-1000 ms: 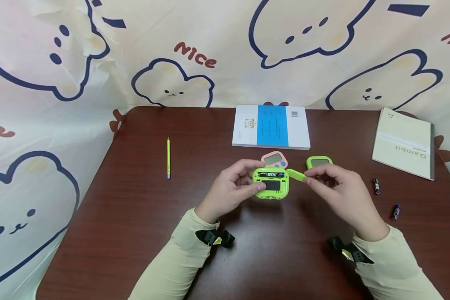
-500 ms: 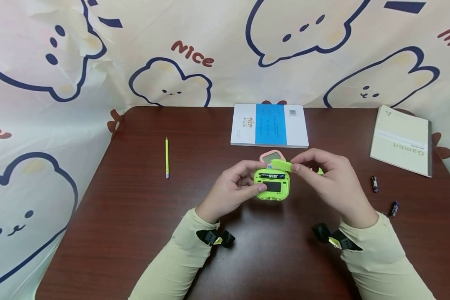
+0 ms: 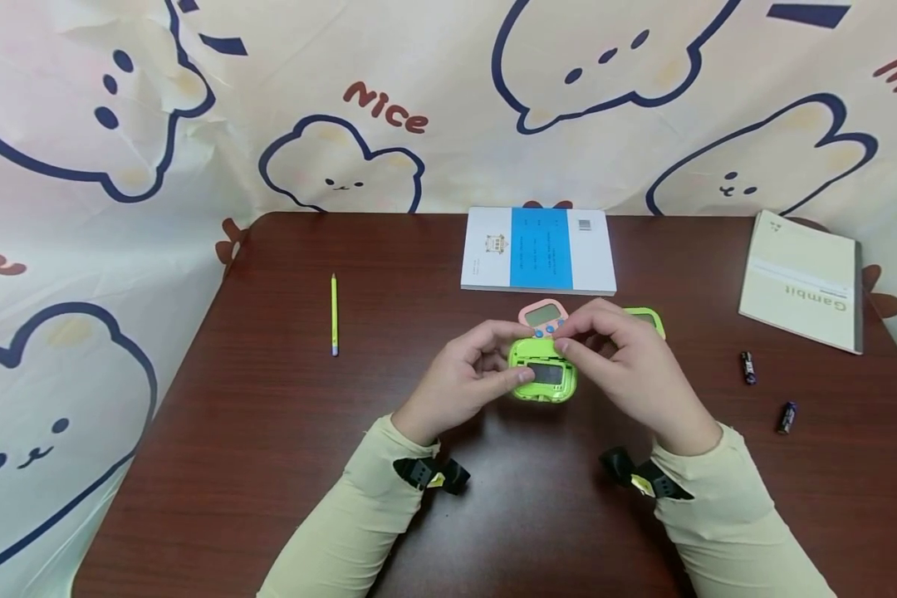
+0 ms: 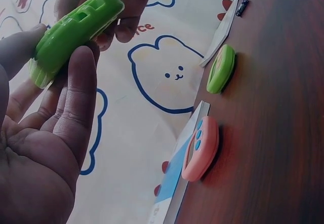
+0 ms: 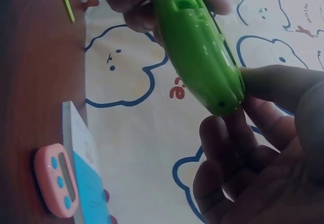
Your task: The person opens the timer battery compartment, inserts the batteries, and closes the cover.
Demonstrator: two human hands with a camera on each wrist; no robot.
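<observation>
Timer: green timer (image 3: 541,371), centre of head frame, held off the table (image 3: 269,415) between both hands, back side up, dark panel showing.
Left hand: left hand (image 3: 459,382) grips timer's left edge, thumb on the back, fingers curled under; in left wrist frame timer (image 4: 76,29) sits upper left, pinched between thumb and fingers.
Right hand: right hand (image 3: 628,370) holds timer's top right edge, fingertips pinching along its upper rim; in right wrist frame timer (image 5: 197,46) fills top centre, fingers round its end.
Pink timer: pink timer (image 3: 544,316) lies face up just behind green one, above centre of frame.
Second green timer: second timer (image 3: 646,319) right of pink one, partly hidden by right hand.
Books: blue-white book (image 3: 540,251) upper centre; cream book (image 3: 803,281) upper right.
Pencil: pencil (image 3: 334,314) left of centre, well apart from hands.
Batteries: two batteries (image 3: 748,366) at right edge, loose on table.
Backdrop: bear-print cloth (image 3: 419,100) across top and left.
</observation>
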